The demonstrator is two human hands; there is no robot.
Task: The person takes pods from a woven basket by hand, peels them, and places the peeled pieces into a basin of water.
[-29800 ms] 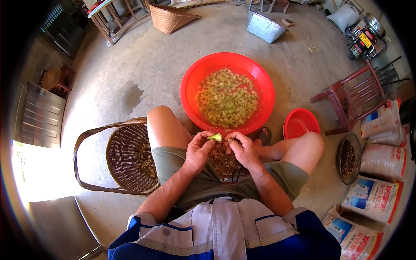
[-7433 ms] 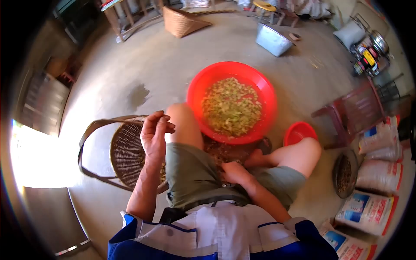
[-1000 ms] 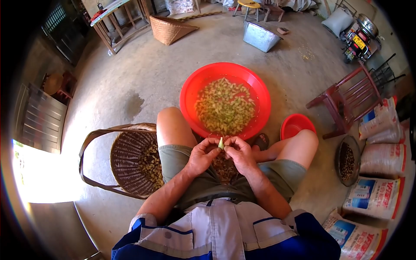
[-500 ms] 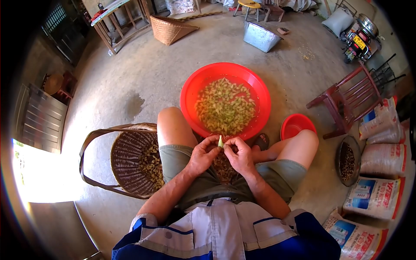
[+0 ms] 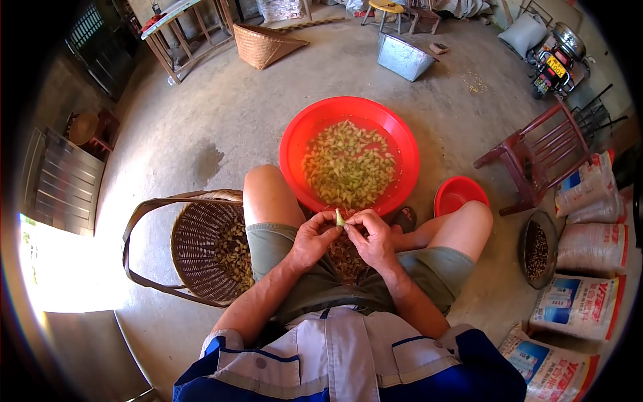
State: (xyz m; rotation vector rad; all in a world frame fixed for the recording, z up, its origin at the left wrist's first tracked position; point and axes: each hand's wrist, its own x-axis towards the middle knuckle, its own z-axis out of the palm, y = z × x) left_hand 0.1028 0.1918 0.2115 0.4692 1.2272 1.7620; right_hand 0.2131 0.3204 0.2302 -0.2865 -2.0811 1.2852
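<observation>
Between my knees, a small pale green pointed shoot (image 5: 340, 218) stands upright, pinched at the fingertips of both hands. My left hand (image 5: 313, 240) is closed, thumb and fingers on the shoot's left side. My right hand (image 5: 372, 240) is closed too, its thumb and forefinger against the shoot's right side. Just beyond is a large red basin (image 5: 295, 144) of water, where many similar peeled shoots (image 5: 348, 164) float. Below my hands lies a heap of brownish peelings (image 5: 347, 261), partly hidden. To the left, a dark wicker basket (image 5: 194, 251) holds brown-yellow unpeeled pieces (image 5: 233, 261).
A small red bucket (image 5: 458, 193) sits by my right knee. Farther right are a wooden chair (image 5: 536, 154), a dark round pan (image 5: 537, 251) and several printed sacks (image 5: 576, 301). A metal tub (image 5: 404, 57) and a woven scoop basket (image 5: 264, 45) lie ahead on the concrete floor.
The shoot has tilted slightly to the left, and my fingers have shifted a little around it. Everything else looks the same.
</observation>
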